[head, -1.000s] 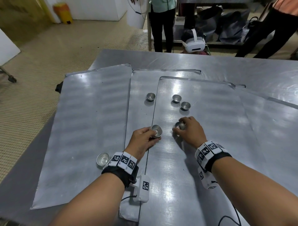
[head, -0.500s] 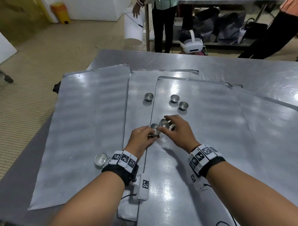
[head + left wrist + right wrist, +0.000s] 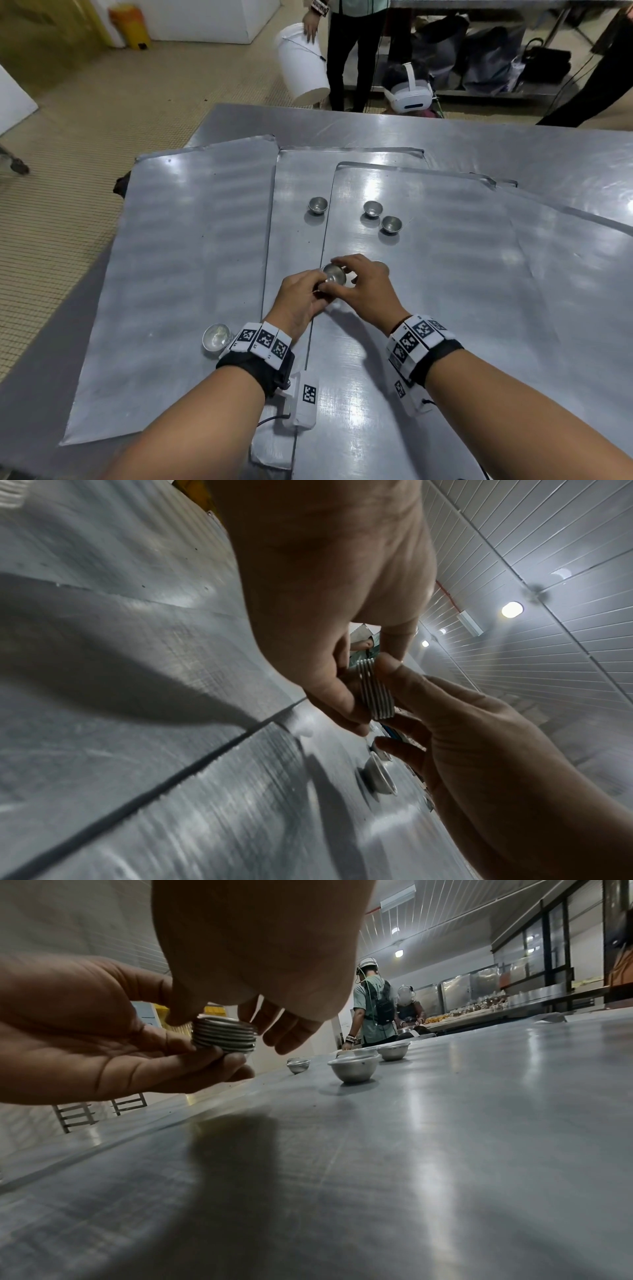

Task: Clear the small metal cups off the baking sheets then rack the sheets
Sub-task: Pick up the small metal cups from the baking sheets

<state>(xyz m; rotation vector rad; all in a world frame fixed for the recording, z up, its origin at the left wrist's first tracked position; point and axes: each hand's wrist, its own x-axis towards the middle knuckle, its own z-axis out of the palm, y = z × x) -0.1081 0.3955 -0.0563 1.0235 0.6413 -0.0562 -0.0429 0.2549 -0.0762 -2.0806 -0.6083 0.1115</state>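
I had the nested stack of cups [image 3: 224, 1035] raised just above the top baking sheet [image 3: 445, 308], cradled in my left hand [image 3: 298, 301], whose fingers [image 3: 192, 1066] curled under and around its side. My right hand [image 3: 366, 291] came over the top, its thumb [image 3: 388, 666] and fingertips pinching the uppermost rim, so both hands were closed on the same stack. From the wrist views I counted several thin rims packed tightly together; I judged the cups to be light, stiff pressed metal, smooth and fairly slippery, and likely to slide apart or fan out if the stack tilted. Holding it from below with a fingertip steadying the top seemed the safest way to carry it. Four loose cups still sat upright on the sheets: one far cup [image 3: 318, 205] on the middle sheet [image 3: 298, 171] close to the top sheet's edge, a pair [image 3: 372, 208] and [image 3: 391, 224] just beside each other on the top sheet, and a near cup [image 3: 216, 337] on the left sheet [image 3: 164, 274] beside my left wrist. Each looked easiest to take by pinching across the rolled rim, since the rounded bowl would offer little purchase. A further cup may have sat behind my right hand, but I could not tell. The sheets themselves overlapped on the steel table [image 3: 513, 144]; they looked broad, thin and flexible, so I judged they would want a grip along the long edges.
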